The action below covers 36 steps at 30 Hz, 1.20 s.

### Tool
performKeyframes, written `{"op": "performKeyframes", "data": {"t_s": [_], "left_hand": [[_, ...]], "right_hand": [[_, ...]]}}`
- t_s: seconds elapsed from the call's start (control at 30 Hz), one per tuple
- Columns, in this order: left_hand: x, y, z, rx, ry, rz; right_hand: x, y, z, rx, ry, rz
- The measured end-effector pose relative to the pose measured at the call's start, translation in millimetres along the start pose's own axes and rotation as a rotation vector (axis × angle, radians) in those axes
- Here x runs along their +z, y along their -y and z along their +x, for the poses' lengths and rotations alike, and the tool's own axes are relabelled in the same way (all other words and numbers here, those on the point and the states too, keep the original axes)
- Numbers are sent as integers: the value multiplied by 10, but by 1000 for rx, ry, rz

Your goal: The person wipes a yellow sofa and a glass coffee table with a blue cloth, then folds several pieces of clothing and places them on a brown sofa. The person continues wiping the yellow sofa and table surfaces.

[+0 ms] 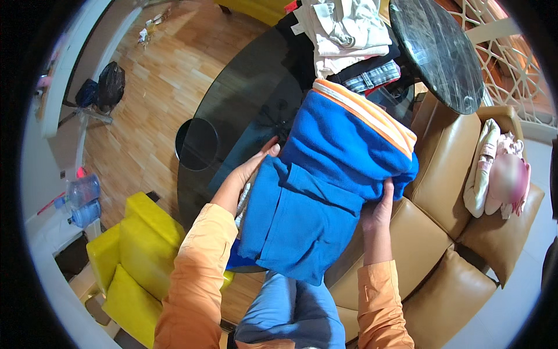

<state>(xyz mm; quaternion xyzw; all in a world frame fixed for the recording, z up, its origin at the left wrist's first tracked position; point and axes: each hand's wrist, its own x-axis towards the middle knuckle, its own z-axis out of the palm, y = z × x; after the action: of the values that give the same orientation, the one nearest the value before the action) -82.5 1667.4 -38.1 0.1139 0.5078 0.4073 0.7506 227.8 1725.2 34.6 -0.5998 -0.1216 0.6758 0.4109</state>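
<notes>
A folded blue fleece cloth with orange and white trim (344,135) lies partly under or against a folded teal-blue cloth (305,222), above the near part of a dark glass table (235,100). My left hand (259,159) holds the left side of this bundle, fingers reaching along its edge. On the right, my right hand (381,205) grips the fleece, thumb on top and fingers hidden beneath. Just beyond the fleece stands a stack of folded white clothes (348,30), with checked cloth (372,77) lower in the pile.
A round black marble-look top (440,52) stands at the back right. A tan leather sofa (418,235) runs along the right, with clothes (481,174) on it. A yellow armchair (139,244) is at lower left; black bags (111,85) and water bottles (83,191) lie farther left.
</notes>
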Motion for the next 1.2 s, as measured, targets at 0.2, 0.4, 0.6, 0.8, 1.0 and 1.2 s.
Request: {"op": "performKeyframes", "data": {"t_s": [0.2,0.4,0.6,0.8,1.0,1.2], "left_hand": [[308,-117,-211,-165,34,-147],[-3,148,-144,-114,-12,-185],[297,39,-250,-93,-6,-146],[257,76,-207,-134,-53,-212],[-68,374,-120,-317,-111,-181],[277,201,-242,-260,-51,-221]], "right_hand": [[-49,-150,-124,-31,-95,-29],[100,-20,-394,173,-12,18],[-315,-341,-147,-4,-118,-164],[-259,-150,-353,5,-73,-122],[314,362,-1161,-1068,-116,-1294],[922,-228,-901,-844,113,-1677]]}}
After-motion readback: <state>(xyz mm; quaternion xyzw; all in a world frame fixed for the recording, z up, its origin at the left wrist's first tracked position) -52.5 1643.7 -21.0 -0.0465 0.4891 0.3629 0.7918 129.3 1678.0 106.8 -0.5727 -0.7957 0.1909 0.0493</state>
